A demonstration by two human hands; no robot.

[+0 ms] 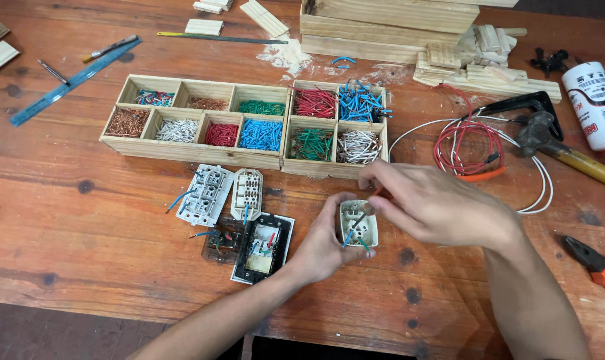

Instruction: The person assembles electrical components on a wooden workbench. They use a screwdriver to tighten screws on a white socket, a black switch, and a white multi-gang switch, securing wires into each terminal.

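two bare hands meet over a reddish wooden tabletop point(82, 227). we see the left hand point(326, 243) cupping a small cream-coloured socket insert point(358, 223) from below and from its left, its grip closed around the piece, thumb along the top edge. short blue and green wire ends stick out of the insert. the right hand point(442, 207) comes in from the right and lies just above and beside the insert, its grip pinched together on a thin red-handled tool point(372, 200) whose tip touches the insert's face.

to the left of the hands lie several dismantled switch and socket parts point(232, 213), white, cream and black. beyond them stand two shallow wooden trays point(196, 152), side by side, their compartments holding cut wire bits sorted by colour. to the right we see a coil of red and white wire point(469, 147), a hammer point(556, 143), a white glue bottle point(592, 100) and orange-handled pliers point(596, 263). a blue ruler point(72, 81) lies far left.
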